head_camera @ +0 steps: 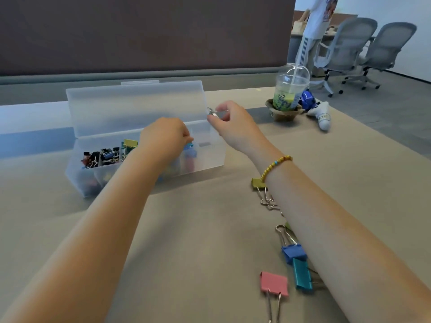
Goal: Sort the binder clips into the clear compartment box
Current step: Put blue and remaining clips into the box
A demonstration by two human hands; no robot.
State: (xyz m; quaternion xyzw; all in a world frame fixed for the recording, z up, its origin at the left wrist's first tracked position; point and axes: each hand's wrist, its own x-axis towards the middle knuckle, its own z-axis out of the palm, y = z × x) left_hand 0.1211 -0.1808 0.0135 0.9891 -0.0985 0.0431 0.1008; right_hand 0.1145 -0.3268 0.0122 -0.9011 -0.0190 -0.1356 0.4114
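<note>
The clear compartment box (210, 157) stands open at centre left, lid (135, 106) raised, with several small black and coloured clips in its left cells. My left hand (163, 138) reaches into a middle cell, fingers curled around a blue clip (189, 145). My right hand (233, 122) hovers over the box's right end and pinches the silver wire handles of a clip (212, 113); that clip's body is hidden. On the table at the right lie a yellow clip (257, 183), a blue clip (294, 251), a teal clip (302, 273) and a pink clip (274, 283).
A lidded plastic cup with a green drink (290, 89) sits in a brown holder at the back right, beside a blue and white object (314, 108). Office chairs (345, 47) and a standing person (312, 26) are beyond the table. A dark partition runs behind the box.
</note>
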